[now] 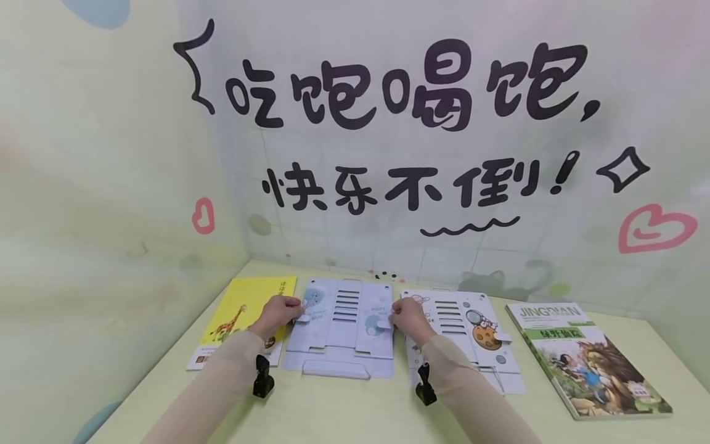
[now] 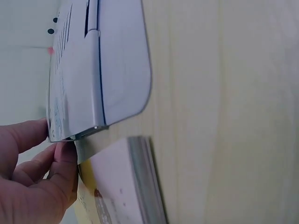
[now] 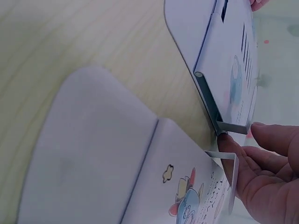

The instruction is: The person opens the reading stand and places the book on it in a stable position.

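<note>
A white-lilac book stand with slots and pale blue cartoon prints lies on the table, its back panel slightly raised. My left hand pinches the panel's left edge; in the left wrist view the thumb lies on one side of the stand and the fingers on the other. At the opposite edge, my right hand pinches the panel beside a small page clip, fingertips partly hidden behind it. Under the right forearm is a second white book stand with astronaut and planet prints, partly covered by that arm.
A yellow book with a giraffe lies left of the stands, partly under the left arm. On the right lies a thick picture book with a lion. A printed curtain wall stands behind the pale wooden table.
</note>
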Motion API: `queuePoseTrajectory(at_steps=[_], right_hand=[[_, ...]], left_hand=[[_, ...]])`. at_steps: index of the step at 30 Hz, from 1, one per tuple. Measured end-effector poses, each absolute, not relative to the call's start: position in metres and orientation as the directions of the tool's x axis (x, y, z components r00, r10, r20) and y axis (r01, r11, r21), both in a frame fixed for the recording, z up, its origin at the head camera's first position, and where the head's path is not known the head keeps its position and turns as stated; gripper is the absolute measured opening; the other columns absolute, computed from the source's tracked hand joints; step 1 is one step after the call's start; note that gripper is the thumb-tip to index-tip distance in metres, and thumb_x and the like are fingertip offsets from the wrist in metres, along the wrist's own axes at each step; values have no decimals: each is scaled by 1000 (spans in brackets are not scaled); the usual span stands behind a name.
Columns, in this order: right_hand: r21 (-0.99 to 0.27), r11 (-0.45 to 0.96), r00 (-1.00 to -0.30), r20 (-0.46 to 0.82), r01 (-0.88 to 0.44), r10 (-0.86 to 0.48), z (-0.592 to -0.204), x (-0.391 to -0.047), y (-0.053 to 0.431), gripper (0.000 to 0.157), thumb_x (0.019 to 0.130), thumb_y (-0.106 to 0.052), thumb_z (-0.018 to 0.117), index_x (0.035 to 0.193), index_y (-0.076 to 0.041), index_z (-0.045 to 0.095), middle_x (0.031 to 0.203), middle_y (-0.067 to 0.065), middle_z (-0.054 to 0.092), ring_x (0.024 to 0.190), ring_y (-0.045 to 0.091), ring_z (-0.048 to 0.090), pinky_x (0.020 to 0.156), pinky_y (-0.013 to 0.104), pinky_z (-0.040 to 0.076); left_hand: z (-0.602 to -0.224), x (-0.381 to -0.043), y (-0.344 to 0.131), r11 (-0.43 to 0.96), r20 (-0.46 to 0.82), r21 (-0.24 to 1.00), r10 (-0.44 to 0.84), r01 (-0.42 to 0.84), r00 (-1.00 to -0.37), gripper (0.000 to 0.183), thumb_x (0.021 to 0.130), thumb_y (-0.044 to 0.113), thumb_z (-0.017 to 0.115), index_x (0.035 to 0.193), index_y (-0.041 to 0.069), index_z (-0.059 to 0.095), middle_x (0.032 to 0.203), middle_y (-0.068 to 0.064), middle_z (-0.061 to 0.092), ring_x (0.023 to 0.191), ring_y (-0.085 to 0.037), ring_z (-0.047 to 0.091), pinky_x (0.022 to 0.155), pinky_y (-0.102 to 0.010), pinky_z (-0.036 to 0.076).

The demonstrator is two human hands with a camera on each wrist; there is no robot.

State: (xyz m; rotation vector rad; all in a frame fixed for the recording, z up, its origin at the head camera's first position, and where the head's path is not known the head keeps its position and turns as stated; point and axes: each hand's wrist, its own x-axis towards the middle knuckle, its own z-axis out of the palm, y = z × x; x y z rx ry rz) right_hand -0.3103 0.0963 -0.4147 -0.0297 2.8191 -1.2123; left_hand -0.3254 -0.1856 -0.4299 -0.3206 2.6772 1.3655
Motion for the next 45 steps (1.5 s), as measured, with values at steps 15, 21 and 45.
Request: queuePoseTrajectory(at_steps=[15, 21, 45], right_hand=[[-786, 616, -999, -53, 44, 3, -419, -309, 95, 34, 86, 0, 60, 119, 8, 57, 109, 20, 64, 93, 23, 64, 78, 31, 54], [-823, 568, -999, 12, 14, 41, -422, -308, 98, 31, 85, 2, 59, 116, 8, 60, 99, 17, 66, 81, 18, 65, 70, 27, 54], [-965, 262, -996, 34, -10, 86, -415, -293, 101, 19, 86, 6, 58, 105, 6, 55, 91, 13, 56, 78, 14, 54, 71, 28, 55]], left_hand=[[-435, -318, -189, 507, -110, 847, -122, -157, -986, 42, 87, 4, 63, 127, -6, 53, 119, -22, 57, 100, -26, 53, 88, -38, 48], [-434, -318, -188, 446, -99, 882, -141, -153, -985, 42, 88, 4, 62, 128, -3, 52, 117, -18, 55, 102, -25, 51, 90, -36, 46], [-420, -301, -184, 398, 46, 917, -172, -27, -984, 35, 89, 2, 61, 123, 1, 52, 113, -15, 55, 99, -23, 52, 85, -27, 46]])
